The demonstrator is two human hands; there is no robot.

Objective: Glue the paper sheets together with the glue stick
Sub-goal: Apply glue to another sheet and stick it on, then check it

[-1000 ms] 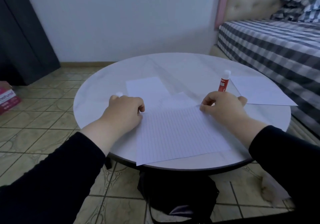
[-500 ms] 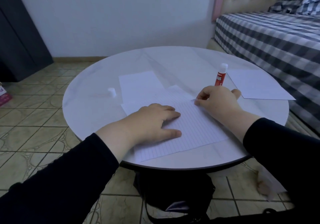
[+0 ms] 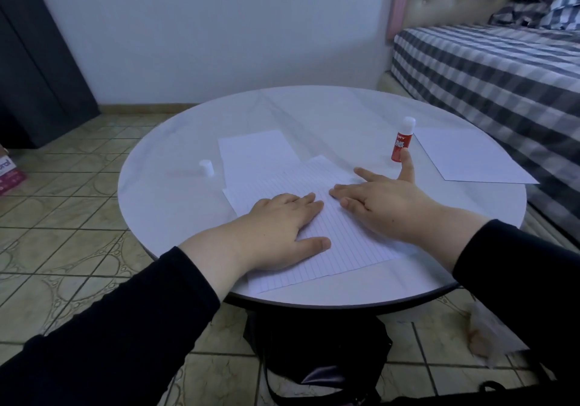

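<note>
While both my left hand (image 3: 282, 220) and right hand (image 3: 386, 204) lay flat, fingers straight, on the lined sheet (image 3: 339, 233), firm outward strokes seemed the best way to bond it.

Lined sheet (image 3: 329, 233) under both hands: white, thin ruled lines. Glue stick (image 3: 400, 145) just past right hand (image 3: 389, 208): red body, white top. Cap (image 3: 206, 167) beyond left hand (image 3: 279, 230): white. Sleeves (image 3: 125, 327) black. Bed (image 3: 502, 69) far right: grey-white checks.
</note>
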